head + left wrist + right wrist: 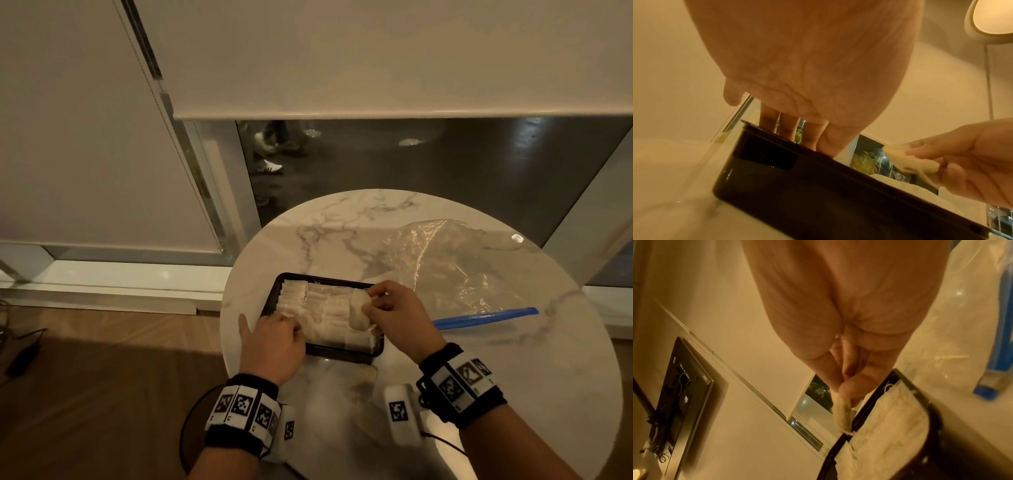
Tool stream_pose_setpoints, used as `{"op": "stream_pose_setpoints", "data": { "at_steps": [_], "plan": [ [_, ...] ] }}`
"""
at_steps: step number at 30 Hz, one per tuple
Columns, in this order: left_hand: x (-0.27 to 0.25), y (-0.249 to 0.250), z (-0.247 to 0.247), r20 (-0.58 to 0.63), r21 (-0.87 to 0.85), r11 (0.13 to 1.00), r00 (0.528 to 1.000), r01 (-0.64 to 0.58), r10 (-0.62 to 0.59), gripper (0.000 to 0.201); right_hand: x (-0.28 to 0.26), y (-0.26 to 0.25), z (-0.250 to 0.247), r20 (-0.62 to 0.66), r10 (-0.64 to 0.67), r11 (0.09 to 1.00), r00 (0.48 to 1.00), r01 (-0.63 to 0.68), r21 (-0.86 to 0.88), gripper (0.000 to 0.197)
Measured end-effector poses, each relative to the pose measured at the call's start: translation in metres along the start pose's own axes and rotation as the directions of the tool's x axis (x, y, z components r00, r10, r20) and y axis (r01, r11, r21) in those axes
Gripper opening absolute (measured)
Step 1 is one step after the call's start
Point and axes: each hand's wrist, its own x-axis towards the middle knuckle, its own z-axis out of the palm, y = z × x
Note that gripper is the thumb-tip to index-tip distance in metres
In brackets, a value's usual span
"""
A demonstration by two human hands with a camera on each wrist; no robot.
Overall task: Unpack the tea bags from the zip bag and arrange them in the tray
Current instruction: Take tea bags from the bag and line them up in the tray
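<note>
Many pale, crumpled tea bags [322, 313] filling black tray [342, 354].

**Dim, warm room light with glare on plastic and stone**

The head view is dim and yellowish. A hard shadow edge crosses the wooden floor [102, 377] at lower left, and straight lines bow toward the frame edges. The marble worktop [513, 377] carries a soft sheen, while the clear zip bag [445, 260] throws bright specular streaks. Both wrist views are strongly orange-tinted and grainy. In the left wrist view a round ceiling lamp [995, 16] glows overexposed at upper right, and the near palm is soft. The right wrist view is smeared, most at its lower right corner.
</note>
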Motion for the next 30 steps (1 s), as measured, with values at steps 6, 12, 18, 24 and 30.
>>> {"op": "stream_pose_setpoints", "data": {
  "at_steps": [6, 12, 18, 24, 30],
  "plan": [
    [-0.001, 0.002, -0.001, 0.031, -0.005, 0.995, 0.995, -0.097, 0.097, 0.036, 0.021, 0.011, 0.034, 0.089, 0.029, 0.968, 0.996, -0.006, -0.251, 0.026],
    [-0.002, 0.002, 0.008, 0.094, -0.004, 0.991, 0.987, -0.133, 0.133, 0.045, 0.029, 0.012, 0.049, 0.209, 0.039, 0.889, 0.977, 0.062, -0.453, 0.030],
    [-0.002, 0.003, 0.010, 0.092, -0.005, 0.991, 0.986, -0.137, 0.137, 0.045, 0.037, 0.017, 0.058, 0.259, 0.124, 0.867, 0.958, 0.022, -0.497, 0.035],
    [-0.002, 0.003, 0.010, 0.087, -0.021, 0.989, 0.986, -0.144, 0.145, 0.046, 0.037, 0.015, 0.062, 0.263, 0.148, 0.824, 0.953, 0.028, -0.567, 0.037],
    [-0.002, 0.003, 0.010, 0.063, -0.067, 0.989, 0.989, -0.131, 0.135, 0.042, 0.036, 0.015, 0.065, 0.268, 0.129, 0.776, 0.955, 0.071, -0.627, 0.036]
  ]
}}
